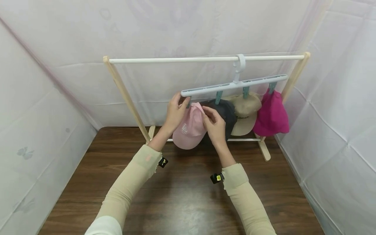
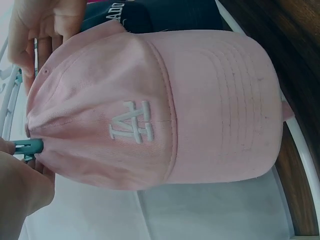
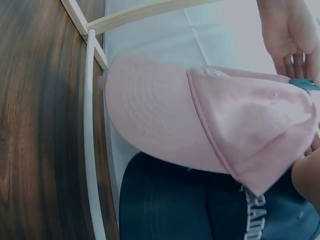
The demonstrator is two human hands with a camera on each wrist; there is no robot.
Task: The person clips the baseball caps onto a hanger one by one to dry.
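Observation:
A pink cap (image 1: 192, 125) with white embroidered letters hangs brim down at the left end of a pale blue hanger (image 1: 211, 88). My left hand (image 1: 175, 112) pinches the teal clip (image 2: 28, 146) at the top of this cap between thumb and fingers. On the cap's right side, my right hand (image 1: 215, 127) holds the crown's edge with its fingertips, which are partly hidden behind the fabric. Directly behind the right hand hangs a dark cap (image 1: 229, 112) with white lettering, visible in the right wrist view.
Farther right, a beige cap (image 1: 245, 107) and a magenta cap (image 1: 271, 114) hang from other teal clips. The hanger's hook goes over the white rod (image 1: 170, 60) of a wooden-legged rack, standing on a dark wooden table (image 1: 182, 202). Pale cloth surrounds it.

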